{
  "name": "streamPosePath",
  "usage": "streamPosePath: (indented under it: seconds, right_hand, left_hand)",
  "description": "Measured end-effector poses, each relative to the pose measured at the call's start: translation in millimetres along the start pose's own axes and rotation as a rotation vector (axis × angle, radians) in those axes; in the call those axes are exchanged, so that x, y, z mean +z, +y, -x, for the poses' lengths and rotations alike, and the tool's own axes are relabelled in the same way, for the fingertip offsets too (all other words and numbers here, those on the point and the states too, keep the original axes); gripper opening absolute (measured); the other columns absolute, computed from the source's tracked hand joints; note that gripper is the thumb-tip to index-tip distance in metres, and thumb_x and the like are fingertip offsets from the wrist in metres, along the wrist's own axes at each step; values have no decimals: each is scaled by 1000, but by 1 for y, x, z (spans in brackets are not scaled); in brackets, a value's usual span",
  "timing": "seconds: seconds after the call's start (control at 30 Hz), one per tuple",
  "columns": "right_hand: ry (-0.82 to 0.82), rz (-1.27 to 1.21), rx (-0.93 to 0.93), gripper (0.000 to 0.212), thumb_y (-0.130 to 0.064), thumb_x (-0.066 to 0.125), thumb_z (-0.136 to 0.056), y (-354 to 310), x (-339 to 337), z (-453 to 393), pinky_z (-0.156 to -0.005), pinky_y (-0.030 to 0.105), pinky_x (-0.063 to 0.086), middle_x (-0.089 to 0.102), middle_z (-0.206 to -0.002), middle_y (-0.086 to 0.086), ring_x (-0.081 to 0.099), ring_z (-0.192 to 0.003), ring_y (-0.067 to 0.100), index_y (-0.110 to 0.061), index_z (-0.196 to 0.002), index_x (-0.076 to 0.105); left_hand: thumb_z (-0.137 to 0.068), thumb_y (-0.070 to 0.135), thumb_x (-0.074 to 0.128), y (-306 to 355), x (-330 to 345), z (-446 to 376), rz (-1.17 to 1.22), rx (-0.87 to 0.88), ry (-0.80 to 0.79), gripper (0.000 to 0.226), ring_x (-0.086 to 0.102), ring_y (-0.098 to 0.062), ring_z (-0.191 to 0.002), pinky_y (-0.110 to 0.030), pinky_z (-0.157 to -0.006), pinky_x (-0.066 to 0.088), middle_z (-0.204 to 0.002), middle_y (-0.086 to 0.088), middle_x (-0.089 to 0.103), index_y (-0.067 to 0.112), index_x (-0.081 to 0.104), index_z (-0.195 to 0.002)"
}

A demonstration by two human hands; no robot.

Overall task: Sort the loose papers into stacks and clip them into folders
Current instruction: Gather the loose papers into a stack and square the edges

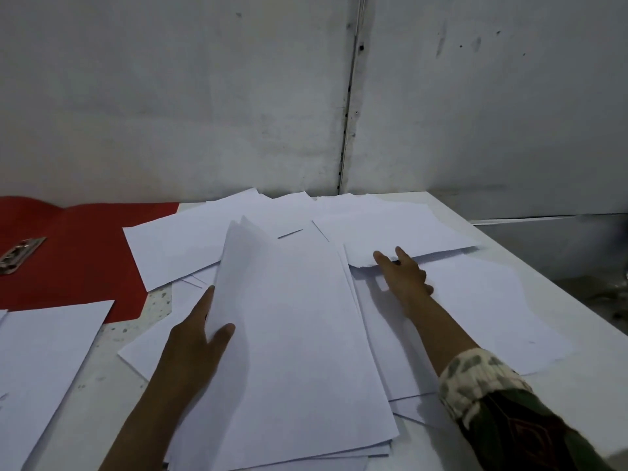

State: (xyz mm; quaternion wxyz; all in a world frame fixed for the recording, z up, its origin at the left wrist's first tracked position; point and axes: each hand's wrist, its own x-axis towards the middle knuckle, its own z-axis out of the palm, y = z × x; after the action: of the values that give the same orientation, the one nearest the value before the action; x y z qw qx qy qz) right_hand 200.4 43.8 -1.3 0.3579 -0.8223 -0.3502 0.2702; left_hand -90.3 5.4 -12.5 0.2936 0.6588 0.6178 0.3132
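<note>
On table (102, 379): left hand (193, 338) pinches paper stack (292, 334); right hand (404, 273) apparently lifting loose sheet (401, 229), fingers spread.

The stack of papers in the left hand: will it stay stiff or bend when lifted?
The stack of papers will probably droop, since the left hand holds only one edge. Its sheets already fan apart at the far corner, so some may slide out. It looks light.

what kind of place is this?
Probably a plain office or back-room work table: loose white papers spread over a white table, an open red folder with a metal clip, bare scuffed wall.
</note>
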Motion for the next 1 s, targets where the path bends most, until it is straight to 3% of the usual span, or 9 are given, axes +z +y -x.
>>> streamPosePath:
  seconds: [0.17,0.27,0.37,0.47,0.53,0.63,0.77,0.83,1.0]
  right_hand:
    - [144,-406,-62,13,-28,51,-90,1,1,-14,-82,33,42,58,-94,6,53,-99,24,-21,-86,62]
    - [295,-613,15,32,-14,55,-89,12,-5,-13,-101,38,45,61,-121,11,58,-111,27,-5,-119,61]
    - [337,-758,79,36,-6,51,-89,23,-11,-9,-100,31,44,59,-124,8,57,-112,25,-6,-125,57]
    - [353,-880,119,35,-2,50,-90,29,-15,-3,-82,23,46,59,-112,10,57,-95,23,-5,-124,57]
    - [339,-933,156,20,2,48,-89,33,-18,3,-57,15,46,56,-85,9,51,-75,21,-8,-96,64]
    - [262,-1043,203,42,11,46,-88,33,-22,15,-37,11,44,30,-61,2,45,-42,11,-18,-60,33]
    - [204,-1179,204,21,12,50,-88,33,-21,32,-64,20,56,52,-95,10,53,-71,14,-1,-100,60]
    - [147,-1080,186,36,9,50,-89,34,-19,40,-58,17,56,52,-110,11,55,-78,17,2,-124,54]
    - [-90,-729,113,48,1,53,-88,33,-15,52,-58,27,47,55,-123,10,56,-84,19,-15,-133,50]
  left_hand:
    - [-89,20,55,-2,-1,-3,-5,-26,11,61,53,-33,-117,-43,-97,42,-135,-12,52,18,28,-144]
    - [-89,20,55,-5,-3,-5,-2,-56,29,62,52,-34,-118,-45,-99,41,-136,-13,51,17,28,-144]
    - [-89,17,56,-6,-5,-5,-1,-90,53,66,45,-34,-127,-45,-104,35,-142,-14,43,16,22,-146]
    - [-89,15,56,-7,-5,-6,14,-123,63,70,38,-33,-133,-42,-108,30,-148,-13,35,14,17,-147]
    - [-89,15,56,-8,-6,-7,16,-132,75,69,36,-33,-134,-42,-110,28,-148,-14,34,13,19,-146]
    - [-89,12,56,-8,-9,-7,26,-144,124,66,35,-34,-134,-42,-110,26,-147,-16,35,10,23,-145]
    - [-90,10,55,-6,-12,-4,63,-128,149,62,40,-35,-129,-41,-107,30,-143,-17,41,11,26,-145]
    - [-90,11,55,-7,-12,-3,86,-117,147,63,39,-34,-130,-42,-108,30,-144,-15,40,12,25,-146]
    - [-91,16,54,-9,-10,-5,132,-126,107,64,34,-29,-136,-41,-111,27,-150,-10,33,17,22,-147]
